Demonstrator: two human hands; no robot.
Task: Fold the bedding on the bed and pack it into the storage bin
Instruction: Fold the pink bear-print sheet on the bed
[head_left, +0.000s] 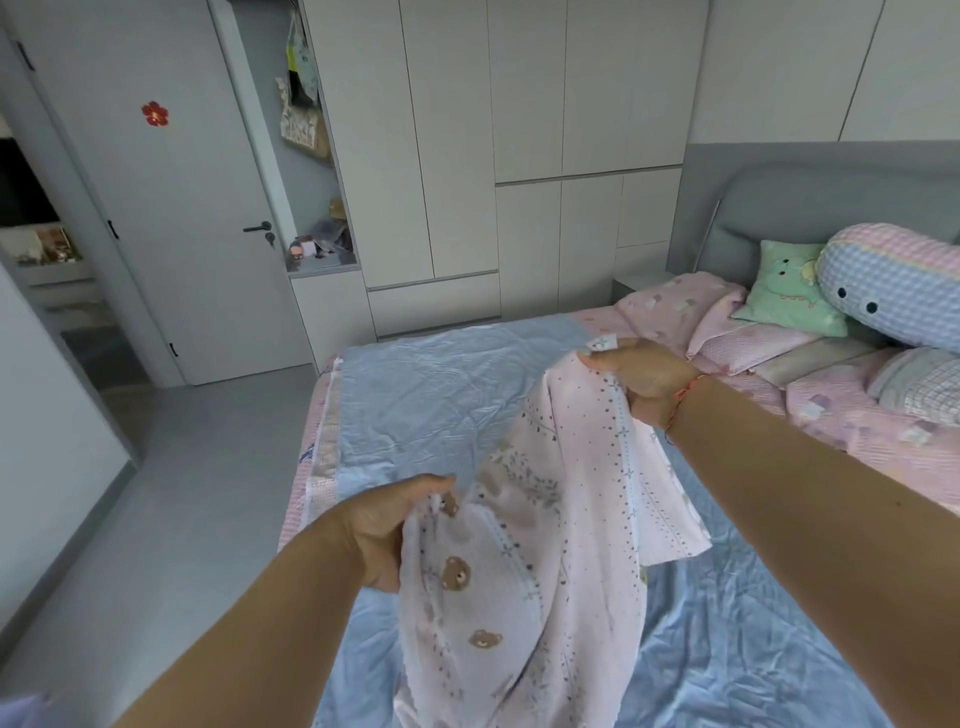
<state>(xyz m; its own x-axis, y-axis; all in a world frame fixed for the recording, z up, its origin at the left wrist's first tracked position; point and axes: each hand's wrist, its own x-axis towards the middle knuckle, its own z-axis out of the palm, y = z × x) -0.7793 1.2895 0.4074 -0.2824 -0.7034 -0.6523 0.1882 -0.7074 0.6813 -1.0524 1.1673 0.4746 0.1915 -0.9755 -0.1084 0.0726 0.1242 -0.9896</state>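
Both hands pinch the pink sheet (524, 561) edge: left hand (387, 530) at 7 o'clock, right hand (644, 384) at 2. A loose pinch could drop a corner, skewing the fold.

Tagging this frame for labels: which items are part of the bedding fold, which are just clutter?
Job: pink bear-print sheet, held by left hand and right hand; blue sheet on bed.
Clutter: green cushion, checked bolster, door.

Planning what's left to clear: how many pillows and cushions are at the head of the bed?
4 visible: a green cushion, a long checked bolster, a pink pillow lying flat, and a checked cushion at the right edge. More may lie out of frame.
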